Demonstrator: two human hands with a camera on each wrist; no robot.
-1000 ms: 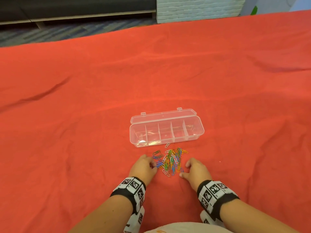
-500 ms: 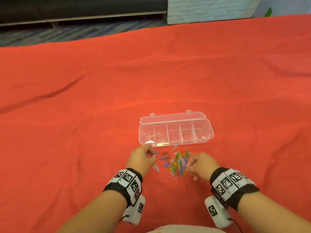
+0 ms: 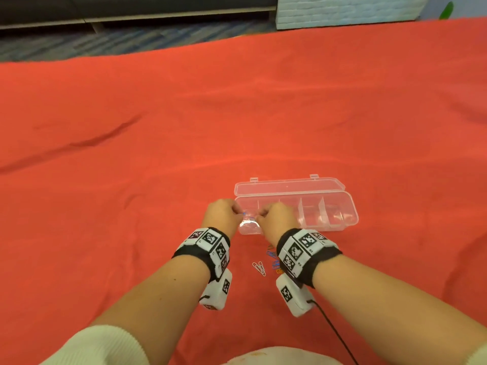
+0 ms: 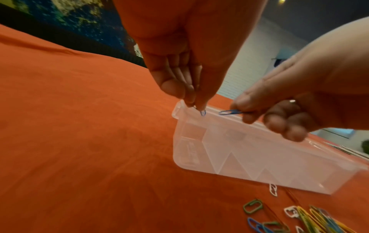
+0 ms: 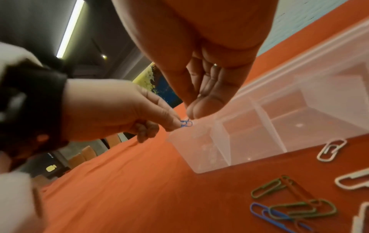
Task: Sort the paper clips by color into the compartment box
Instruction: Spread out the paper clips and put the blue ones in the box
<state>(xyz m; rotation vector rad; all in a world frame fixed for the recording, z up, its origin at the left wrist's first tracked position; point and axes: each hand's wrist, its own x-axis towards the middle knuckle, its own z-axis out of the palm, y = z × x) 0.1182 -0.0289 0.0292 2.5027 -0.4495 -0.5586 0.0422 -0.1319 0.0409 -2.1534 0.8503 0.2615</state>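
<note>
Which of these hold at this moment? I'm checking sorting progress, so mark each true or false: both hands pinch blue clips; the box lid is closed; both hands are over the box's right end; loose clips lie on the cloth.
1. Both hands pinch blue paper clips: true. The left hand holds one blue clip, the right hand another blue clip.
2. The compartment box lid is closed: false, it lies open.
3. Both hands are over the box's right end: false, its left end.
4. Loose clips lie on the red cloth: true.

Clear box (image 3: 340,216), blue clip (image 4: 229,112), red cloth (image 3: 184,127), black-and-white checkered wristbands (image 3: 209,239), green clips (image 5: 266,188).
</note>
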